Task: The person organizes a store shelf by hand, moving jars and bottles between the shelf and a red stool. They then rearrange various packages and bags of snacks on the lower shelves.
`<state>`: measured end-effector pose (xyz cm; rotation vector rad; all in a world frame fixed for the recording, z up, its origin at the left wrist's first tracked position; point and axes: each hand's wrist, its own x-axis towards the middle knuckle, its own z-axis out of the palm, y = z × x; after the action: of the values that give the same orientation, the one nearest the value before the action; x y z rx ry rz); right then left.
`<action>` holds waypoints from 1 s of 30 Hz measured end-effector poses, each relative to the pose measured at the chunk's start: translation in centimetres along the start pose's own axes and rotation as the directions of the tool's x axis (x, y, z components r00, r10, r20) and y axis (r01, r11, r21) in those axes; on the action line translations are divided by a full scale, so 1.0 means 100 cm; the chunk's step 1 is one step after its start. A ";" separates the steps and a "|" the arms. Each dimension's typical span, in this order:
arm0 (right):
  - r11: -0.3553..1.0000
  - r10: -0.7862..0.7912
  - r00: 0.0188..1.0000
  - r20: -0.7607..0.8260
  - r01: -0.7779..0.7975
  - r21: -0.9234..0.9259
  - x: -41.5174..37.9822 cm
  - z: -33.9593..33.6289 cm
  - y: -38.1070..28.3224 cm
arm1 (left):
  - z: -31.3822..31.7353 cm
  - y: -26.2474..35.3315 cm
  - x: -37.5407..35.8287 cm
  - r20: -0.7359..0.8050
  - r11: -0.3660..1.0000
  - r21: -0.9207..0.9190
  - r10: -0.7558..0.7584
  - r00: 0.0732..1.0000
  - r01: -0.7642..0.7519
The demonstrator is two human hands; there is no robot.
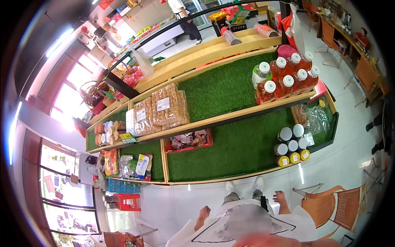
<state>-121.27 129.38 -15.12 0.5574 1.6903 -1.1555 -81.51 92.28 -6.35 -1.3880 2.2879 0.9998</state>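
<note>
I stand facing a tiered wooden display shelf (230, 117) lined with green turf. My left hand (203, 213) hangs at my side, curled into a fist with nothing in it. On the other side, my right hand (281, 197) hangs with its fingers loosely apart and empty. Both hands are well short of the shelf, near my white shoes (242, 187). On the lower tier, a group of jars with white and yellow lids (292, 146) is the stock closest to my right hand. A red tray of packets (189, 140) lies further left.
Bottles of orange liquid with white caps (288, 78) and clear bags of snacks (164, 108) stand on the middle tier. Orange chairs (337, 203) stand at my right, a red stool (126, 201) at my left. Another person (185, 18) stands far behind the shelves.
</note>
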 end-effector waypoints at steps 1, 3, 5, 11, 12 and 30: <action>0.999 0.007 1.000 -0.016 -0.008 -0.046 0.006 -0.008 -0.005 | 0.005 0.004 0.000 -0.054 0.999 -0.032 -0.020 0.998 0.018; 0.996 -0.047 0.999 -0.017 0.045 -0.073 0.011 -0.020 -0.016 | 0.014 0.008 -0.009 -0.103 0.991 -0.125 -0.060 0.993 0.047; 0.992 -0.091 0.996 -0.022 0.089 -0.091 0.008 -0.029 -0.029 | 0.027 0.009 -0.029 -0.018 0.981 -0.163 -0.114 0.993 0.109; 0.977 -0.117 0.993 -0.022 0.111 -0.183 0.003 -0.022 -0.043 | 0.061 0.004 -0.082 0.418 0.949 -0.208 -0.132 0.899 0.236; 0.969 -0.114 0.993 -0.015 0.108 -0.221 0.000 -0.020 -0.043 | 0.059 0.016 -0.096 0.465 0.879 -0.277 -0.231 0.854 0.389; 0.915 -0.205 0.976 0.070 0.217 -0.340 -0.058 0.016 -0.024 | 0.088 -0.056 -0.067 -0.138 0.985 -0.021 0.167 0.976 -0.171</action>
<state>-119.97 127.72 -9.04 0.1367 1.9053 -0.9756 -74.29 101.11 -11.20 -1.3288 2.5363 1.0255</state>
